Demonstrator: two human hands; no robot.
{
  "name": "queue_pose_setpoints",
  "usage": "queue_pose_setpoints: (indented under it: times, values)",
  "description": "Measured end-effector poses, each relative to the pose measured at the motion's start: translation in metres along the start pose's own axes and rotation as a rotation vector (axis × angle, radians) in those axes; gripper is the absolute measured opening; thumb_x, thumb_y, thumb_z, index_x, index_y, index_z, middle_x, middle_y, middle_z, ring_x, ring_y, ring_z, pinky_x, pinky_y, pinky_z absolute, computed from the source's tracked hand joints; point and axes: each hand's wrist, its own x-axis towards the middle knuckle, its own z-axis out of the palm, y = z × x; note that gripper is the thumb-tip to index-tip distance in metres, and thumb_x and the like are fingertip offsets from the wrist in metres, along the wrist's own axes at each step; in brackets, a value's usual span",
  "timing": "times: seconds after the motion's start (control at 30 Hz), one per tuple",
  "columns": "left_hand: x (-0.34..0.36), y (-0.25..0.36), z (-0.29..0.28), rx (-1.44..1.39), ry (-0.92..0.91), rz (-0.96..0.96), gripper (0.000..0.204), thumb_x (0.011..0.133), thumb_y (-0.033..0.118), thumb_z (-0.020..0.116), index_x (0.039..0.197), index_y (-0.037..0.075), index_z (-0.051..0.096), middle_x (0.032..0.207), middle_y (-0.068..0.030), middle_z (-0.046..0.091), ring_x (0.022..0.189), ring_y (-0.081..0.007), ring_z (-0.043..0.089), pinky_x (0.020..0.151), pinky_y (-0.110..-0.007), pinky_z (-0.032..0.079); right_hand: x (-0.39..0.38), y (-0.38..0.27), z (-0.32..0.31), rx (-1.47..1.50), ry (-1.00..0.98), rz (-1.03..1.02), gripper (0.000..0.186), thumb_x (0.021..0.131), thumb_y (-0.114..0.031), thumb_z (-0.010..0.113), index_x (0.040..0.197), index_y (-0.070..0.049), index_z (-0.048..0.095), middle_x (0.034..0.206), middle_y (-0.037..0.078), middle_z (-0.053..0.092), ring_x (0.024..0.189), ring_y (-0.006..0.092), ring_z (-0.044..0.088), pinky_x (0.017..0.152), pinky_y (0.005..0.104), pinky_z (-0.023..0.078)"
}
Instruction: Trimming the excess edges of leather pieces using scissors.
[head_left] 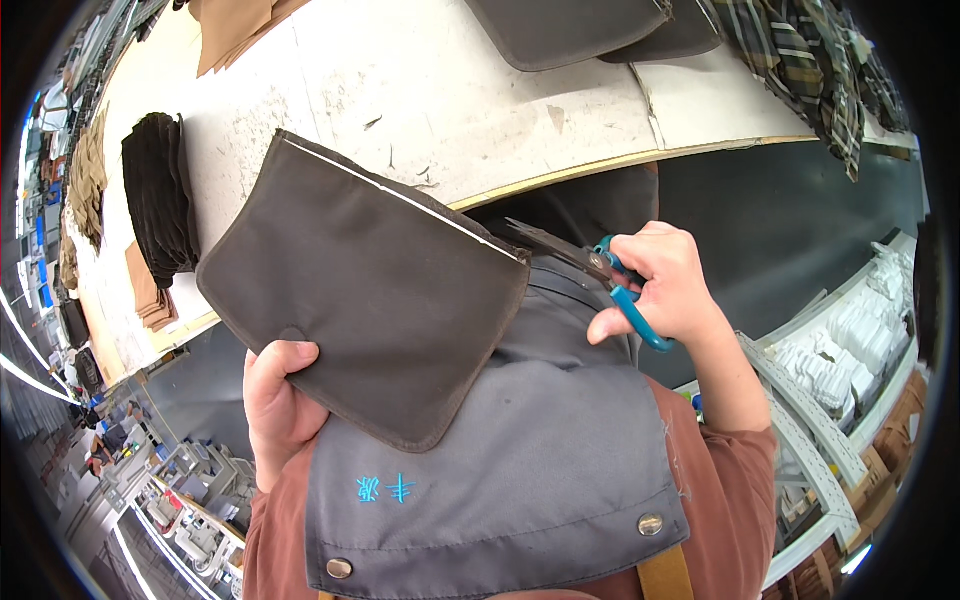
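Note:
My left hand (282,400) pinches the lower left edge of a dark brown fabric piece (370,290), thumb on top. The piece has rounded lower corners and a white strip along its upper edge; it looks layered, like a flat pouch. My right hand (665,285) grips scissors (632,312) with teal handles, fingers and thumb in the loops. Their dark blades point left, with the tips just beside the piece's right corner. Whether they touch it I cannot tell. A grey apron (490,440) covers my front below the piece.
A worn pale table (430,110) spans the far side, with thread scraps on it. Dark panels (570,30), plaid cloth (800,60), a folded black stack (160,200) and tan pieces (225,30) lie there. White bundles (840,350) fill a rack at right.

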Motion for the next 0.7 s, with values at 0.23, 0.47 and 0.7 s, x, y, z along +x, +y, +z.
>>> queue_pose_setpoints:
  times: [0.23, 0.47, 0.7]
  values:
    - [0.043, 0.019, 0.007, 0.222, 0.019, 0.245, 0.041, 0.079, 0.000, 0.048, 0.119, -0.007, 0.047, 0.114, -0.0159, 0.057, 0.102, -0.0263, 0.060, 0.088, -0.038, 0.050, -0.015, 0.010, 0.020, 0.383, 0.143, -0.064, 0.073, 0.053, -0.070, 0.074, 0.059, -0.008, 0.036, 0.053, 0.004, 0.034, 0.049, 0.0224, 0.033, 0.049, 0.0309, 0.030]
    - [0.133, 0.055, 0.104, 0.335, -0.489, 0.379, 0.030, 0.088, 0.006, 0.058, 0.116, -0.003, 0.052, 0.112, -0.0139, 0.060, 0.101, -0.0216, 0.060, 0.090, -0.038, 0.048, -0.024, 0.006, 0.025, 0.397, 0.160, -0.082, 0.072, 0.058, -0.069, 0.073, 0.059, -0.007, 0.036, 0.053, 0.004, 0.031, 0.049, 0.0220, 0.031, 0.048, 0.0318, 0.029]
    - [0.231, 0.041, 0.055, 1.506, -0.100, 1.076, 0.054, 0.098, 0.035, 0.041, 0.145, 0.013, 0.029, 0.149, -0.0113, 0.032, 0.139, -0.0263, 0.026, 0.112, -0.043, 0.020, -0.028, -0.003, 0.029, 0.426, 0.173, 0.025, 0.066, 0.064, -0.070, 0.068, 0.060, -0.007, 0.047, 0.053, 0.002, 0.043, 0.049, 0.0194, 0.041, 0.047, 0.0297, 0.033]
